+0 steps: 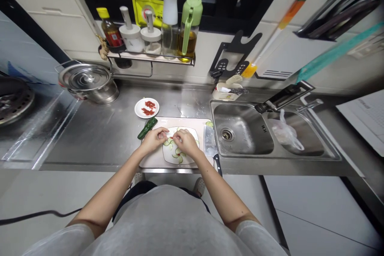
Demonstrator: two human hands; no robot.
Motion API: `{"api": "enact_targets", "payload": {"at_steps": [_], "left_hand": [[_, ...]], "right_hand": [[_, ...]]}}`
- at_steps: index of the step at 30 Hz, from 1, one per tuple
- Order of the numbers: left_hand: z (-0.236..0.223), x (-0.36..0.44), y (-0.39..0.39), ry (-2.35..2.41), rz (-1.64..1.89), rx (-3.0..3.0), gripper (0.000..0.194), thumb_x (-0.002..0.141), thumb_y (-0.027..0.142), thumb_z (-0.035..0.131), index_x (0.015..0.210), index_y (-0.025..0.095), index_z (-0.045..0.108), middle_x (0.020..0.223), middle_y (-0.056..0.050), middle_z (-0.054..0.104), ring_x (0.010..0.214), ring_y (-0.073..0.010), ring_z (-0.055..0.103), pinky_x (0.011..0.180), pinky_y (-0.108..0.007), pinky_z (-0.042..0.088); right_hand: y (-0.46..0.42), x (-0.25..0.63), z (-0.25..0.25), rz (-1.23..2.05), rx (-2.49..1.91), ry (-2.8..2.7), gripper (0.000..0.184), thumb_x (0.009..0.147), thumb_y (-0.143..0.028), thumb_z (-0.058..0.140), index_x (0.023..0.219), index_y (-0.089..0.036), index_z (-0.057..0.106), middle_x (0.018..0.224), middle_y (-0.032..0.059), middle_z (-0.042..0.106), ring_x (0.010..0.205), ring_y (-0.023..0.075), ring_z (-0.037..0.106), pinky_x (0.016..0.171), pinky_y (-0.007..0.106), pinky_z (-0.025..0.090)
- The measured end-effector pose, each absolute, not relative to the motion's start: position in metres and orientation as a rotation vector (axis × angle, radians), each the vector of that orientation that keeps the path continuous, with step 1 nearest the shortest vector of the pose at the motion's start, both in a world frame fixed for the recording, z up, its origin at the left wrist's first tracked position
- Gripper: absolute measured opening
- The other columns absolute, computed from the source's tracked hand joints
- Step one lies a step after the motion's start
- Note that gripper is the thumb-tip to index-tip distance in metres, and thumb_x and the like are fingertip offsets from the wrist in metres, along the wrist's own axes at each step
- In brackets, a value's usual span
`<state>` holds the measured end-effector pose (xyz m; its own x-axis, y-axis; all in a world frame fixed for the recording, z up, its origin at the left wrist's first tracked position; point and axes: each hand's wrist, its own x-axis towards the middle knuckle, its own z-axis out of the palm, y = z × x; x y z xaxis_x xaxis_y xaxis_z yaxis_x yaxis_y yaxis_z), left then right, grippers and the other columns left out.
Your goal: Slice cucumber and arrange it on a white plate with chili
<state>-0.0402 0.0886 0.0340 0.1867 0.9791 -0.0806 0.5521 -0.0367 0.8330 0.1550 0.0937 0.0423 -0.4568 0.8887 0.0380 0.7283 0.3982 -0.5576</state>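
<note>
A white squarish plate lies on the pale cutting board, with thin cucumber slices and a few red bits on it. My left hand is over the plate's left side, thumb and fingertips pinched together beside the slices. From the right, my right hand reaches over the plate with its fingers pinched too. Whatever either pinch holds is too small to make out. A piece of dark green cucumber rests at the board's left edge. Along the board's right side lies a kitchen knife, beside a cucumber end.
Behind the board stands a small white plate of chopped red pieces. A lidded steel pot is at the left. To the right is a double sink, with a plastic bag in one basin. Bottles fill a wall rack.
</note>
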Motion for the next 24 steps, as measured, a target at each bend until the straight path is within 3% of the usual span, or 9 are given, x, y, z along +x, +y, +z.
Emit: {"api": "enact_targets", "payload": {"at_steps": [6,24], "left_hand": [[0.018,-0.043,0.089,1.655,0.586,1.718,0.024,0.074,0.028,0.060,0.094,0.021,0.069,0.077,0.001,0.066,0.062,-0.0124,0.053,0.062,-0.024,0.040],[0.000,-0.026,0.086,1.678,0.376,1.859,0.021,0.075,0.027,0.063,0.096,0.023,0.068,0.085,-0.003,0.064,0.081,-0.0182,0.059,0.073,-0.028,0.041]], "right_hand": [[0.093,0.149,0.031,0.707,-1.576,-2.427,0.017,0.090,-0.024,0.051,0.083,-0.019,0.065,0.084,0.0039,0.064,0.083,0.0173,0.051,0.073,0.027,0.033],[0.092,0.137,0.016,0.603,-1.633,-2.621,0.025,0.092,-0.025,0.043,0.088,-0.017,0.066,0.092,0.0087,0.067,0.088,0.0215,0.053,0.074,0.032,0.031]]}}
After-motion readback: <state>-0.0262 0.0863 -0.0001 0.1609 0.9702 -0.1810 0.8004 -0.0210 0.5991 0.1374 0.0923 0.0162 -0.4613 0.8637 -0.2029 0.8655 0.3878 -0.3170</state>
